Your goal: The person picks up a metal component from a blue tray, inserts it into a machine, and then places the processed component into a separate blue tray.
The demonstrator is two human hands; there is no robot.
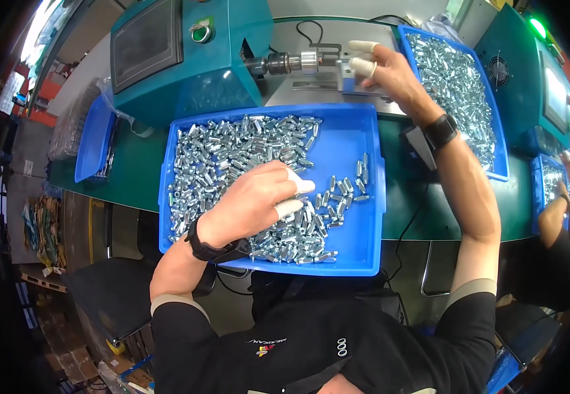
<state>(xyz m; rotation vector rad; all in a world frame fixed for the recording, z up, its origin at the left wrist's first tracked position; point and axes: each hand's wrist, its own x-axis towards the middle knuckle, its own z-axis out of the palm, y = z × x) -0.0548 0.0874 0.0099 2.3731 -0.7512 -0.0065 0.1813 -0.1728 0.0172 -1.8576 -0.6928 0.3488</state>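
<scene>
My left hand (252, 200) reaches over a wide blue tray (347, 128) filled with small shiny metal fittings (232, 148). White finger cots cover its thumb and index fingertip, which are apart just above the pieces with nothing visible between them; its other fingers are curled and partly hidden. My right hand (390, 72) is up at a small metal fixture (349, 75) beside the chuck (291, 64) of a teal machine (186, 85). Two of its fingers, also in white cots, stretch out apart over the fixture. I see no piece in that hand.
A second blue tray (498, 148) of similar fittings stands at the right, by another teal machine (528, 72) with a lit green lamp. A small blue bin (94, 141) sits at the left. Another person's arm (553, 220) shows at far right. Cables hang below the green tabletop (416, 213).
</scene>
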